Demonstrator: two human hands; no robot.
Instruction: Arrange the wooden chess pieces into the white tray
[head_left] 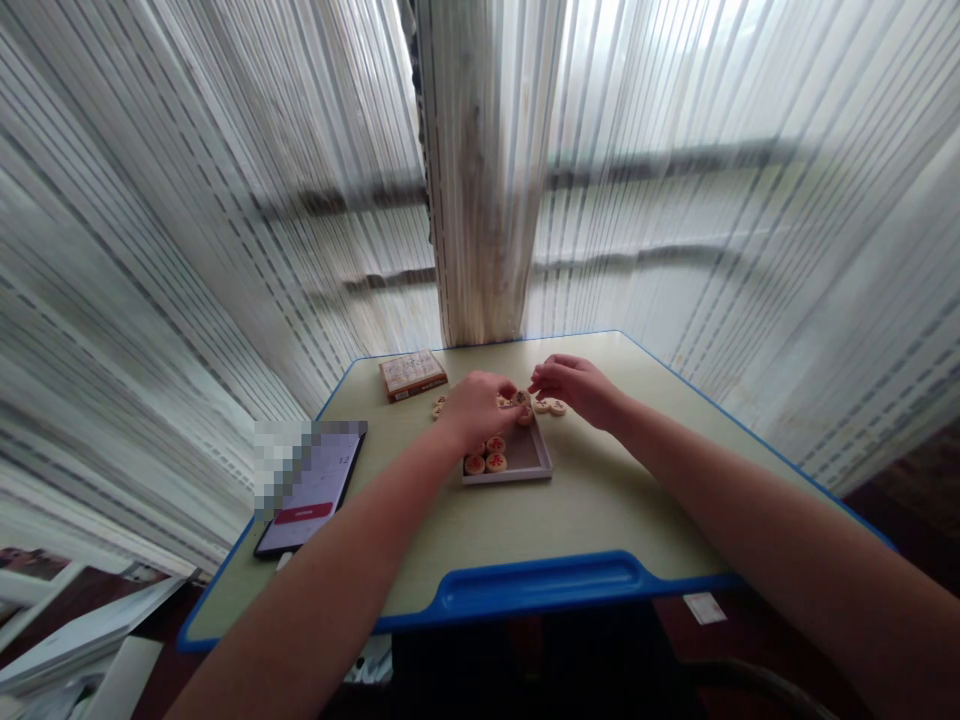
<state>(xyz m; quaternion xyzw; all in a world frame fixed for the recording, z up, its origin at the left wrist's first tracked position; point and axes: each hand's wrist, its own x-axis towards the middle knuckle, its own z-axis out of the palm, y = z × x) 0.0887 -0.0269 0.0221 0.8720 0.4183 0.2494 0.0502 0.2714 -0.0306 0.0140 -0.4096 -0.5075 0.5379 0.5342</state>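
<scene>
A shallow grey tray [525, 458] sits near the middle of a pale desk [600, 500] with a blue rim. Both hands meet over the tray's far edge. The left hand [475, 408] hovers over the tray's far left corner with its fingers curled down and its thumb tip toward the right hand. Whether it grips anything cannot be told, since the palm hides what lies under it. The right hand [576, 388] is just beyond the tray's far right corner. Its fingertips are drawn close together and point at the left hand, but it is too small to tell whether a piece is pinched there.

The round wooden pieces [487, 460] (red-marked discs, it seems) lie partly inside the tray at its left side. More are scattered on the desk just past the tray's far edge, under and between the two hands. A small printed box [412, 374] lies beyond the tray to the left. A phone [315, 495] with its screen lit rests well to the tray's left. A sheer striped curtain [225, 250] hangs behind the desk, beyond the tray.
</scene>
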